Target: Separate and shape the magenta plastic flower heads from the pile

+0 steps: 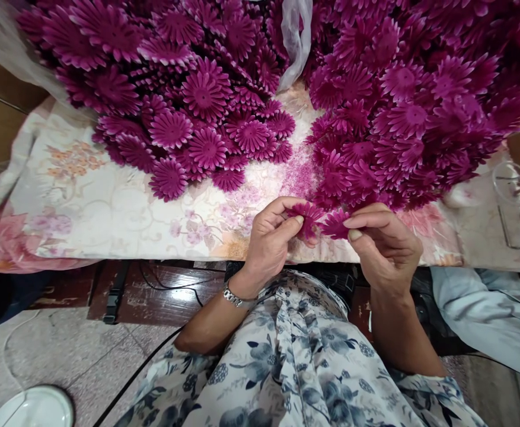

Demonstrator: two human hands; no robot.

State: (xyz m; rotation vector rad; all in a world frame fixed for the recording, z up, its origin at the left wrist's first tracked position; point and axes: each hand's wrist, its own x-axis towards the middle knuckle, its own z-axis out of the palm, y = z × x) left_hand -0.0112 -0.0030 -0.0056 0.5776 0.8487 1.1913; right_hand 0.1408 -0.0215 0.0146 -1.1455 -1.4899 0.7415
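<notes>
Flower piles [375,89]: ran off the top and right edges.
Plastic bag [296,35]: cut by the top edge.
Held flower [308,214]: near half was hidden behind the grip of the left hand [271,240].
Second flower [334,225]: partly covered by the thumb of the right hand [386,243].
Desk [162,293]: top was hidden under the floral cloth [108,201].
White dish [32,409]: cut by the bottom edge.
Blue sleeve [486,308]: ran off the right edge.

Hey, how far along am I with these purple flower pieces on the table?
Done: hard to say; two big heaps, the left heap and the right heap, lie on the floral cloth, and nothing marks either as finished. In hand: the left hand pinches one magenta flower piece, the right hand a second piece beside it. Left: probably plenty, judging by the heaps.
</notes>
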